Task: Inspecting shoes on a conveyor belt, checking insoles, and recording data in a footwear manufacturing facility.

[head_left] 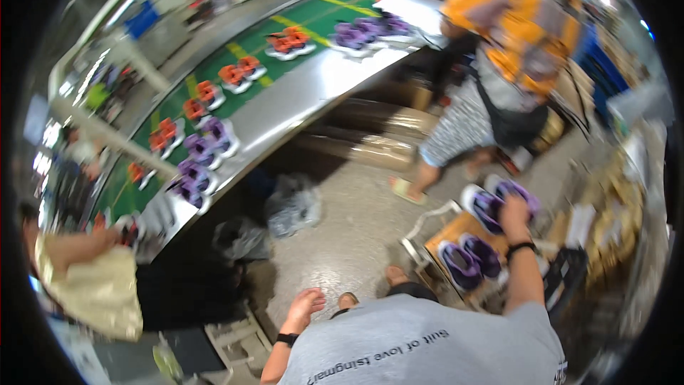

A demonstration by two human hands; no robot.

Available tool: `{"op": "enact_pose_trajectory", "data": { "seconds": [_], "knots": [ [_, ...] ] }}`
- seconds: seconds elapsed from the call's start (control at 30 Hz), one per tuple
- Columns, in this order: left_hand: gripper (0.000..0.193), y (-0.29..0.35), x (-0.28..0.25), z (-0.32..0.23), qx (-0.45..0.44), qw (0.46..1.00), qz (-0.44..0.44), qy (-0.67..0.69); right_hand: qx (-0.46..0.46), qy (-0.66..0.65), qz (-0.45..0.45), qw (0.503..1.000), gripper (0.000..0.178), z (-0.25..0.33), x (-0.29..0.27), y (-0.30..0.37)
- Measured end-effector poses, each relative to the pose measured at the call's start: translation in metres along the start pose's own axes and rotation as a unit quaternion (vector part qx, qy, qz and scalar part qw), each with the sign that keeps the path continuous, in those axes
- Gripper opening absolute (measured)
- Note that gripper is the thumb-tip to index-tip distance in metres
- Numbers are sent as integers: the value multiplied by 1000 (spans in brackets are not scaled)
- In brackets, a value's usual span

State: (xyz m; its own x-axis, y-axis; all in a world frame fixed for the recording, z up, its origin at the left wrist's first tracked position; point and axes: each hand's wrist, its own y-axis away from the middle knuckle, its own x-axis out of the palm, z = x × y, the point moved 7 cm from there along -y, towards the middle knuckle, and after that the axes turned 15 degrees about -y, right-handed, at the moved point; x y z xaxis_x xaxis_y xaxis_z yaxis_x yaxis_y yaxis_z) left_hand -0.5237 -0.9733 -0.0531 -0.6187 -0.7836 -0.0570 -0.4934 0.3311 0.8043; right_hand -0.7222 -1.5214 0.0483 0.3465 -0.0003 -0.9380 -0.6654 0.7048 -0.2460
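Far left, around 8 o'clock, there's a co-worker in a pale yellow top (96, 292), one arm stretched toward the line. The green conveyor belt (324, 21) with yellow stripes curves from about 9 up to 12, with pairs of orange sneakers (288, 43) spaced along it. Closer in, purple sneakers (201, 148) sit along its shiny metal ledge (285, 103), and some clear plastic bags (293, 205) are on the floor below.

Left hand (308, 304) is at 6 to 7 o'clock, fingers loosely curled, nothing in it, just hanging out over the floor.

Then at about 4 there's a wooden-topped stand (450, 234) with a white metal frame, and a purple-and-white sneaker pair (470, 260) on it. Right hand (514, 217) is up at 3 to 4, and it looks clamped on a purple sneaker (506, 187): the shoe is right under the fingers, poking out toward 12. The matching sneaker (486, 212) is just beside the grip at 9 to 10, and the other pair is near it at 7 to 8. Can't tell if the gripped one is lifted, kinda blurry.

Second co-worker in an orange-and-grey shirt (516, 21) is at 2.
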Motion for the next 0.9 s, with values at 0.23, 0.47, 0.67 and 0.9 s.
{"op": "enact_pose_trajectory", "data": {
  "seconds": [0.23, 0.47, 0.67, 0.9],
  "knots": [
    [33, 17, 51, -7, -20, 995, 9, -102, 225, -25, 241, 944, 27, -114, 87, 36],
    [35, 20, 56, -29, -26, 990, -17, -141, 306, -9, 351, 885, 25, -110, 119, 35],
    [34, -7, 38, -25, -11, 988, -27, -154, 160, 57, 273, 947, 21, -88, 123, -4],
    [36, -66, -7, -33, 24, 981, -10, -190, -22, 59, 320, 945, 28, 36, 165, -28]
  ]
}}
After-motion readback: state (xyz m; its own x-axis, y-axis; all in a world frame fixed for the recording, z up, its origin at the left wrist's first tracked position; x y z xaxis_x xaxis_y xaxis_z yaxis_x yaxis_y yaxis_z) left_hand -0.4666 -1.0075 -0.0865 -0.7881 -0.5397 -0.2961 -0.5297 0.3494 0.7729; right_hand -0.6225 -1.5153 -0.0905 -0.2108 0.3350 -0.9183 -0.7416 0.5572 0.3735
